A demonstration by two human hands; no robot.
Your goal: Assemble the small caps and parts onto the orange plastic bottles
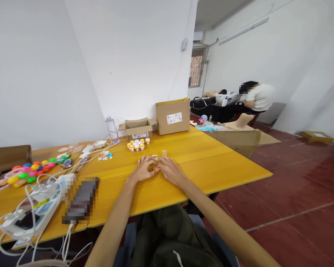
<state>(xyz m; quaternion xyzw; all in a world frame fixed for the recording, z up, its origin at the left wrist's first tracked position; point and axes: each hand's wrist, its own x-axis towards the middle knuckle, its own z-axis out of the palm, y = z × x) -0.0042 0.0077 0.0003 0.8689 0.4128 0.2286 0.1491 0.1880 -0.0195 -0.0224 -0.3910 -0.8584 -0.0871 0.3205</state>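
A small orange round piece (pixel 156 168) is pinched between the fingertips of my left hand (pixel 143 169) and my right hand (pixel 170 170), low over the yellow table (pixel 211 155). My fingers partly cover it, so its exact shape is hidden. Just beyond my fingertips lie small white pieces (pixel 155 157). A little clear cup-like part (pixel 164 152) stands past my right fingers. Farther back, several small white-and-orange capped pieces (pixel 137 144) are grouped upright in front of an open cardboard box (pixel 137 129).
A taller cardboard box (pixel 172 118) and a clear bottle (pixel 112 129) stand at the back. On the left are a power strip (pixel 48 207) with loose cables, a dark pixelated object (pixel 82 200) and colourful balls (pixel 30 172). Another person (pixel 257 96) sits across the room.
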